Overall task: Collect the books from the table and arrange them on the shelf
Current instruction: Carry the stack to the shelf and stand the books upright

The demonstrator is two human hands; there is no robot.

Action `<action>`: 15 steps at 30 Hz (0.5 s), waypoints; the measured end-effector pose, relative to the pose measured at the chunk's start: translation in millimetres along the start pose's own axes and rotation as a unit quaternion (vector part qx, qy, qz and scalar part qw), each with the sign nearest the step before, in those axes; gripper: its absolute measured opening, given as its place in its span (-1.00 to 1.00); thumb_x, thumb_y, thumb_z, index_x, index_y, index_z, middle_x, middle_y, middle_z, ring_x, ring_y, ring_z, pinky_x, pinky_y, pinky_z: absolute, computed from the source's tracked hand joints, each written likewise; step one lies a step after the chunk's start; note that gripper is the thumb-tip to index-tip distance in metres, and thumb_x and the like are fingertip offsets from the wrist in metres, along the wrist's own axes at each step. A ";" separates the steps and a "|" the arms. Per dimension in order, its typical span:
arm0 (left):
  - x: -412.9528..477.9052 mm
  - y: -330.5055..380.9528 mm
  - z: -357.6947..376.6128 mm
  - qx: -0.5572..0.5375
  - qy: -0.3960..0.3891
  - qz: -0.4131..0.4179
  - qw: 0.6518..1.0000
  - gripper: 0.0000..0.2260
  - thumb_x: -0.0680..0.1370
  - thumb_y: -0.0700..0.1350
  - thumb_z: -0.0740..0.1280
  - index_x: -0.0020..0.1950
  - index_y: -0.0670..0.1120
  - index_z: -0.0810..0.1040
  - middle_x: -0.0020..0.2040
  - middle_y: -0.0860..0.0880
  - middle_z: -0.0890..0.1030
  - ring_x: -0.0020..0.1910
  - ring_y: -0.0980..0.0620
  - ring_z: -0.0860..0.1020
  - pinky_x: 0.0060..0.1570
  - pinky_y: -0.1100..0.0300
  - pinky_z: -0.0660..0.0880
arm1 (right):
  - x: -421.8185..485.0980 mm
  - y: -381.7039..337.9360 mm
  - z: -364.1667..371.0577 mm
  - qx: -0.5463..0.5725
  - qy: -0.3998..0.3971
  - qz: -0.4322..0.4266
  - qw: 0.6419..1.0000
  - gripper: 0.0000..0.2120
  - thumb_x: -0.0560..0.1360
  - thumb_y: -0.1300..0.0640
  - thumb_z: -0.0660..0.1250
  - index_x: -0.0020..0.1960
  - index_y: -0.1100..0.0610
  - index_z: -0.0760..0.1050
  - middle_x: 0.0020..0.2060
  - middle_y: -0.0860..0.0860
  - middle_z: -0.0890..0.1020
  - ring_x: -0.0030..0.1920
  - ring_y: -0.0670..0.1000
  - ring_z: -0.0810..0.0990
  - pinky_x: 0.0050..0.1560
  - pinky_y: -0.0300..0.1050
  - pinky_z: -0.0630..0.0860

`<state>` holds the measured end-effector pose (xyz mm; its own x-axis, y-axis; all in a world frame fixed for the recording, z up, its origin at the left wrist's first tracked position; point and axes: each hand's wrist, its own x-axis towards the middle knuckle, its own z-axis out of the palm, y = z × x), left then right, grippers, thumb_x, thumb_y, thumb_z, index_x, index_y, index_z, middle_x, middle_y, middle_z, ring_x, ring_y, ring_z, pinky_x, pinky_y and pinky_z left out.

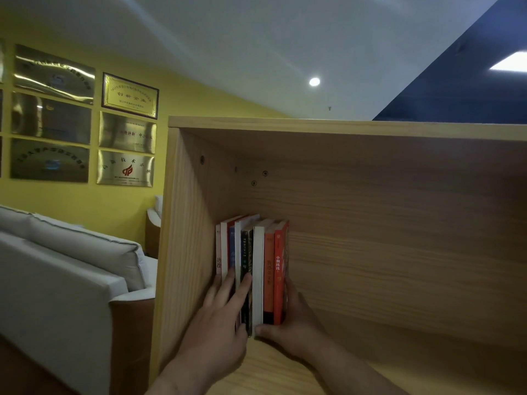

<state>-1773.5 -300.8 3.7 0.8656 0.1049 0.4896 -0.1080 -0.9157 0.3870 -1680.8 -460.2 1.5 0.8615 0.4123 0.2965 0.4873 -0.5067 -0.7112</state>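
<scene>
Several books [256, 260] stand upright in a row at the left end of a light wooden shelf [385, 252], close to its left side wall. The spines are white, blue, black, orange and red. My left hand [219, 317] lies with straight fingers pressed against the spines of the left books. My right hand [291, 320] holds the right end of the row: fingers along the red book's outer cover, thumb on the front lower edge of the white book. The table is out of view.
The shelf compartment to the right of the books is bare wood. A white sofa [65, 269] stands left of the shelf unit. Framed gold plaques [125, 132] hang on the yellow wall behind it.
</scene>
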 end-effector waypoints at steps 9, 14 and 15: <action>-42.8 -0.6 -21.3 -0.059 -0.076 -0.052 0.994 -0.38 0.58 -0.02 0.29 0.59 0.18 0.12 0.60 0.19 0.13 0.54 0.14 0.17 0.52 0.11 0.21 | -50.0 -17.1 -27.2 -0.116 -0.026 0.016 0.993 -0.31 0.54 0.03 0.37 0.59 -0.10 0.14 0.44 0.02 0.40 0.39 0.02 0.46 0.36 -0.19 0.37; -68.4 9.2 -35.5 -0.042 -0.093 -0.066 0.993 -0.54 0.59 0.03 0.30 0.49 0.12 0.36 0.48 0.18 0.37 0.42 0.17 0.34 0.45 0.18 0.28 | -79.6 -27.5 -39.1 -0.141 -0.067 0.028 0.987 -0.55 0.60 0.05 0.31 0.47 -0.02 0.37 0.32 -0.07 0.53 0.29 -0.04 0.52 0.26 -0.20 0.45; -74.3 10.2 -38.2 -0.040 -0.095 -0.066 0.992 -0.58 0.59 0.04 0.29 0.47 0.11 0.40 0.44 0.18 0.41 0.38 0.18 0.37 0.42 0.20 0.30 | -86.2 -28.2 -40.2 -0.142 -0.073 0.031 0.987 -0.57 0.60 0.06 0.30 0.46 0.00 0.40 0.29 -0.07 0.55 0.24 -0.06 0.53 0.22 -0.22 0.44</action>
<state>-1857.6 -303.1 1.1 0.9505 0.1402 0.2773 -0.0190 -0.8645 0.5022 -1763.0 -511.9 21.6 0.8712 0.4679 0.1486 0.4726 -0.7175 -0.5116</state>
